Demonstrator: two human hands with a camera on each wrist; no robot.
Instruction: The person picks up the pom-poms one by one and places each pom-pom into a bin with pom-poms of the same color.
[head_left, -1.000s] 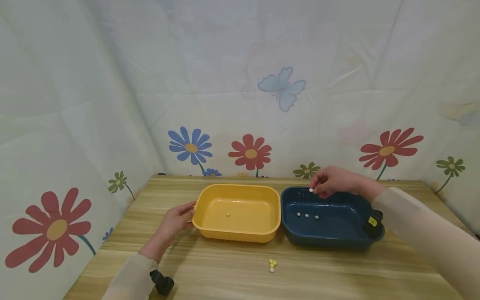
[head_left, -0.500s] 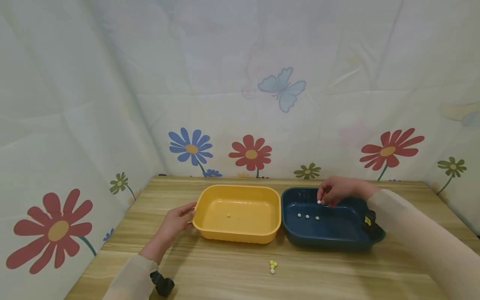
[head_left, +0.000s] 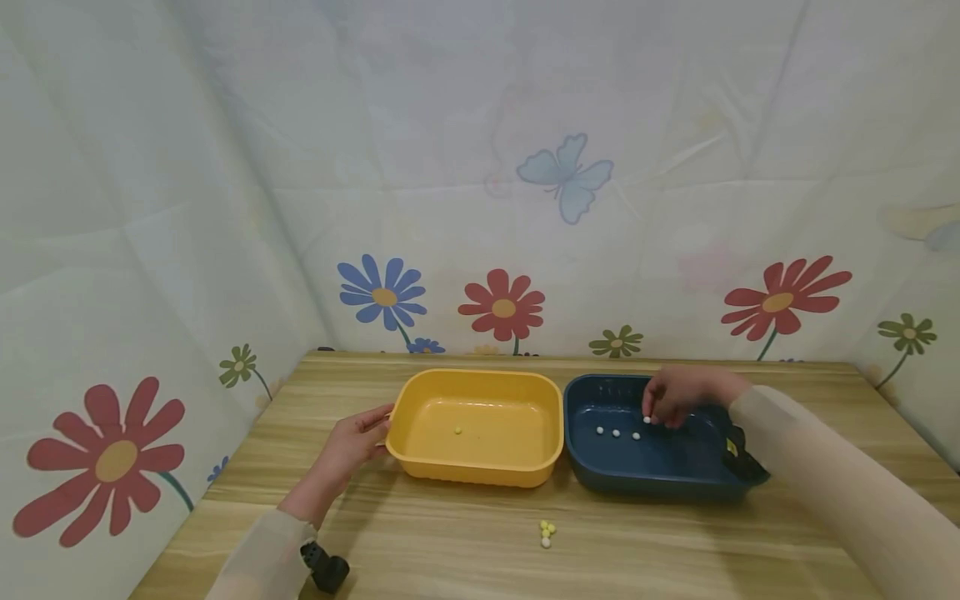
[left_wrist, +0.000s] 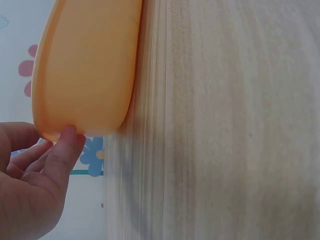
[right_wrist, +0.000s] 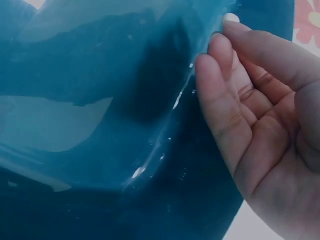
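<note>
Low inside the dark blue basin (head_left: 600, 476), my right hand (head_left: 677, 396) pinches a small white ball (head_left: 647, 420) between thumb and fingertips. The same white ball (right_wrist: 231, 18) shows at the fingertips of my right hand (right_wrist: 265, 100) in the right wrist view. Several white balls (head_left: 616, 433) lie in a row on the blue basin's floor. At the left end of the yellow basin (head_left: 480, 475), my left hand (head_left: 352, 442) grips the rim. The left wrist view has the thumb and fingers of my left hand (left_wrist: 40, 175) on the yellow basin's end (left_wrist: 90, 75). One yellow ball (head_left: 458, 431) lies in that basin.
In front of the basins, a small cluster of yellow balls (head_left: 547, 528) and a white ball (head_left: 546, 542) lies on the wooden table (head_left: 442, 542). The two basins stand side by side. A flower-printed curtain (head_left: 450, 167) hangs behind the table.
My right hand has moved down and slightly right, carrying the white ball from above the blue basin's far rim to low inside it. My left hand stays on the yellow basin.
</note>
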